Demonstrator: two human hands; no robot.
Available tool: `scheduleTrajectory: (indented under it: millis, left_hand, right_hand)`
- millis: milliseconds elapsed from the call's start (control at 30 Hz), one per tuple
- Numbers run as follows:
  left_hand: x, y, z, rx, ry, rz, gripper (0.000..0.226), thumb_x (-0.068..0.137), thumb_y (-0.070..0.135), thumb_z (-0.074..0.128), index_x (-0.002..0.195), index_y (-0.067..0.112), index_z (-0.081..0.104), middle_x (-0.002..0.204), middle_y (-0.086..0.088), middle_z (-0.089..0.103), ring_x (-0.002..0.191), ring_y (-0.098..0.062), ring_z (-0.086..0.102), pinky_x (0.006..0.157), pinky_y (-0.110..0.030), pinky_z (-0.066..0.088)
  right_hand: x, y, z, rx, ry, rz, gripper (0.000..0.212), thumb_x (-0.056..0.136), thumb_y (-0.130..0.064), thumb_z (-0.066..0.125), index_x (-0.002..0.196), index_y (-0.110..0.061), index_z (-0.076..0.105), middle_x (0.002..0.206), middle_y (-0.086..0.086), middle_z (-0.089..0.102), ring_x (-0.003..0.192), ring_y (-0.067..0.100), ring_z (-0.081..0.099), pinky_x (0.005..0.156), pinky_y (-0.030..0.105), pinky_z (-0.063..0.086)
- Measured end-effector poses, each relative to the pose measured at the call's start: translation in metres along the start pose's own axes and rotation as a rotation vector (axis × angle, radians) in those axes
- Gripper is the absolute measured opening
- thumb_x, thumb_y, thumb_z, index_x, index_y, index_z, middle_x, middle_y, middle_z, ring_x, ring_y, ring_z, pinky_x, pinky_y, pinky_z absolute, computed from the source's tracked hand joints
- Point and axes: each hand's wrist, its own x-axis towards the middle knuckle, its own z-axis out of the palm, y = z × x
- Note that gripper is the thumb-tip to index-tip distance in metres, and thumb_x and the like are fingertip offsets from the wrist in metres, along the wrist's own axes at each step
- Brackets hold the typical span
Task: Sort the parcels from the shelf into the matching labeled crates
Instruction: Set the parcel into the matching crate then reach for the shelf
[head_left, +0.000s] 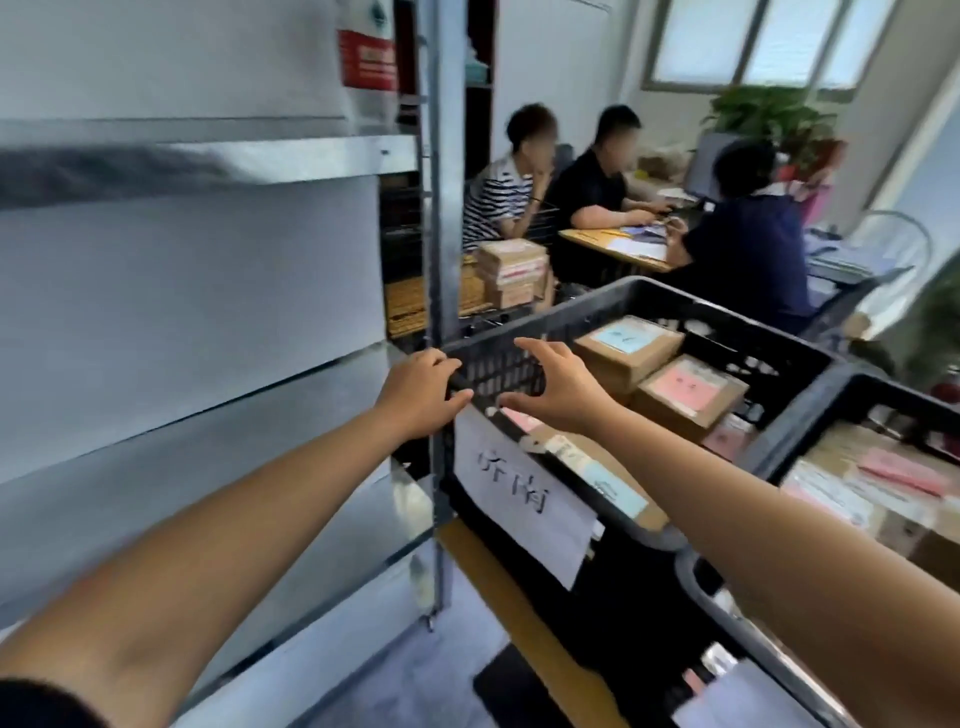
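Grip of left hand (421, 392) on near-left corner rim of black perforated plastic crate (498, 369): fingers curled over top edge, thumb underneath. Other side: right hand (563, 395) spread wide, thumb & index in a C shape, nothing held, just at same rim; can't tell if touching. No parcel in either hand. Parcels lying inside crate: brown cardboard box w/ blue label (631, 348) toward far side, brown cardboard box w/ pink label (691, 397) just beside it, third brown box w/ blue label (597, 480) against near wall. White paper sheet w/ handwritten characters (524, 499) stuck on crate front, hanging skewed. Second black plastic crate (810, 421) right alongside, also w/ labelled boxes. Grey metal shelf unit (291, 156) at left, too blurred to make out any parcels on it. Handling, as a guess: boxes stiff, square-cornered, prob. light to medium, dry card so not slippery; corners & stuck-on labels the weak pts. Best taken by two opposite side faces, label up for reading vs crate sheet. Crate itself rigid but prob. heavy when loaded, so both hands on rim or handle slots if shifting, never on paper sheet. Blue & pink labels mixed in one crate: possibly a mismatch, worth checking.
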Motion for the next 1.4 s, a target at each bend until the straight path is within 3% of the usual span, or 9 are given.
scheduleTrajectory:
  millis: [367, 700, 1000, 1400]
  left_hand:
    - [-0.205, -0.154, -0.062, 0.122, 0.087, -0.492, 0.057, 0.09, 0.047, 0.05, 0.136, 0.015, 0.043, 0.135, -0.01, 0.047, 0.119, -0.026, 0.046, 0.096, -0.033, 0.04]
    - [-0.473, -0.243, -0.123, 0.248, 0.081, -0.957, 0.067, 0.093, 0.049, 0.044, 0.146, 0.013, 0.024, 0.155, -0.011, 0.018, 0.141, -0.027, 0.023, 0.112, -0.037, 0.023]
    - [-0.667, -0.276, -0.158, 0.317, 0.0, -1.188, 0.068, 0.095, 0.048, 0.038, 0.147, 0.01, 0.018, 0.155, -0.01, 0.016, 0.141, -0.027, 0.021, 0.111, -0.036, 0.022]
    - [-0.79, -0.351, -0.157, 0.223, -0.004, -1.431, 0.068, 0.095, 0.05, 0.035, 0.148, 0.011, 0.016, 0.155, -0.012, 0.014, 0.143, -0.027, 0.014, 0.115, -0.04, 0.019]
  right_hand:
    - [-0.009, -0.198, 0.124, -0.061, -0.24, -0.464, 0.08, 0.081, -0.047, 0.066, 0.146, -0.022, 0.026, 0.15, 0.008, 0.027, 0.136, 0.03, 0.026, 0.111, 0.045, 0.028]
    - [-0.123, -0.402, 0.244, 0.002, -0.424, -0.805, 0.083, 0.079, -0.05, 0.066, 0.146, -0.023, 0.025, 0.151, 0.008, 0.028, 0.139, 0.029, 0.023, 0.112, 0.045, 0.026]
    - [-0.237, -0.538, 0.324, 0.014, -0.508, -0.987, 0.084, 0.085, -0.053, 0.057, 0.15, -0.023, 0.014, 0.158, 0.008, 0.009, 0.145, 0.031, 0.002, 0.118, 0.046, 0.012]
    - [-0.284, -0.681, 0.429, 0.013, -0.662, -1.076, 0.083, 0.084, -0.054, 0.057, 0.149, -0.022, 0.016, 0.156, 0.009, 0.015, 0.145, 0.031, 0.007, 0.116, 0.047, 0.017]
